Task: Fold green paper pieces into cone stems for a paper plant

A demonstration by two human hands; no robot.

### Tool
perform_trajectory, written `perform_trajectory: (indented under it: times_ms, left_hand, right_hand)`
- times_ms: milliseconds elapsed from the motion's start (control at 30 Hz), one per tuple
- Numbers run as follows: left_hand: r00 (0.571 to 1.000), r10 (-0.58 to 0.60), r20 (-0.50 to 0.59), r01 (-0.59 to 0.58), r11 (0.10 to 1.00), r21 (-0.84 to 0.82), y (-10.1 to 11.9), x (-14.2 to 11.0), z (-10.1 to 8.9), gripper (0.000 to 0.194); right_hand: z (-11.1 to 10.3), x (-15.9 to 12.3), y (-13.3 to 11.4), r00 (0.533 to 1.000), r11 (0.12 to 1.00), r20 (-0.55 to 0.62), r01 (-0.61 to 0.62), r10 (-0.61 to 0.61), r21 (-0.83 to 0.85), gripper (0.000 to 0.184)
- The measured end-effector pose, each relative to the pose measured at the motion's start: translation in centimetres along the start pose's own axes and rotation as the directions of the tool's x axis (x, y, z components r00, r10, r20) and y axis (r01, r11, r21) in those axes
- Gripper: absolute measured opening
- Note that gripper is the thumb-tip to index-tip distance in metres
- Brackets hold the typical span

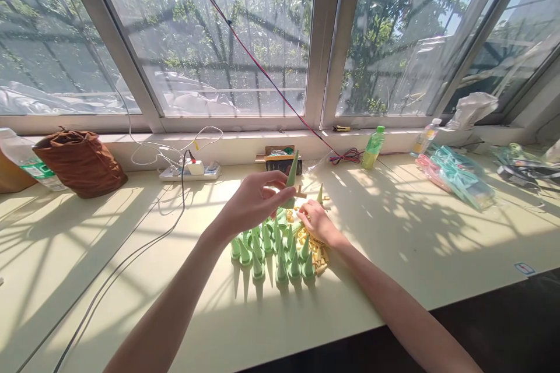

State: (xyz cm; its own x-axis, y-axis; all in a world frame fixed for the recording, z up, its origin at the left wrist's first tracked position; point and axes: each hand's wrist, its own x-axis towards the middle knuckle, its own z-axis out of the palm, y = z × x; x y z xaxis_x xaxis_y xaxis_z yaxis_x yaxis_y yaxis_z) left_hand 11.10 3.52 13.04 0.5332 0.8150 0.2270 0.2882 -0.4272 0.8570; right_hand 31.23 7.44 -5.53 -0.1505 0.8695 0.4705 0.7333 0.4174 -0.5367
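Observation:
My left hand [258, 195] is closed on a pale green cone [293, 172], pinched between thumb and fingers with its tip up, above the table. Lower and to the right, my right hand [318, 220] reaches into a pile of small yellow pieces [318, 256]. Its fingers are bent together, and whatever they hold is hidden. Several green cones [282, 268] stand upright in rough rows on the near side of both hands. More green cones lie close together behind those rows, partly covered by my hands. Another cone [320, 193] stands just beyond my right hand.
Behind my hands sits a small open box [280, 160]. A power strip [190, 171] with cables and a brown drawstring bag [79, 162] are to the left. On the right stand a green-capped bottle [373, 148], another bottle [425, 137] and plastic-wrapped packs [459, 178].

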Motion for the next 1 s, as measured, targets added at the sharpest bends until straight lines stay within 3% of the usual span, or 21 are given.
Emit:
perform_trajectory:
  times_ms: [433,533,667,767,867,1000]
  left_hand:
    - [0.999,0.029,-0.045,-0.031,0.999,-0.041,0.5,-0.6,-0.6,0.024]
    - [0.997,0.042,-0.068,-0.046,0.997,-0.06,0.7,-0.7,-0.8,0.021]
    - [0.992,0.045,-0.121,-0.054,0.996,-0.068,0.7,-0.7,-1.0,0.02]
    - [0.984,0.054,-0.167,-0.068,0.995,-0.074,0.7,-0.6,-1.1,0.02]
    - [0.971,0.061,-0.233,-0.085,0.992,-0.097,0.6,-0.6,-1.2,0.022]
    - [0.939,0.086,-0.332,-0.142,0.979,-0.147,0.6,-0.6,-1.3,0.021]
  right_hand:
    - [-1.5,0.1,-1.8,0.981,0.967,-0.191,0.011,0.039,0.255,0.019]
    - [-3.3,1.5,-3.4,0.972,0.941,-0.231,0.041,0.04,0.335,0.022]
    - [-6.8,4.6,-7.4,0.964,0.898,-0.266,0.117,0.0,0.425,0.025]
    - [-9.5,6.2,-10.8,0.956,0.778,-0.285,0.236,-0.077,0.583,0.022]
    - [-11.3,6.6,-13.1,0.957,0.771,-0.253,0.268,-0.143,0.578,0.022]
    - [-12.3,6.0,-13.9,0.967,0.715,-0.21,0.247,-0.142,0.654,0.022]
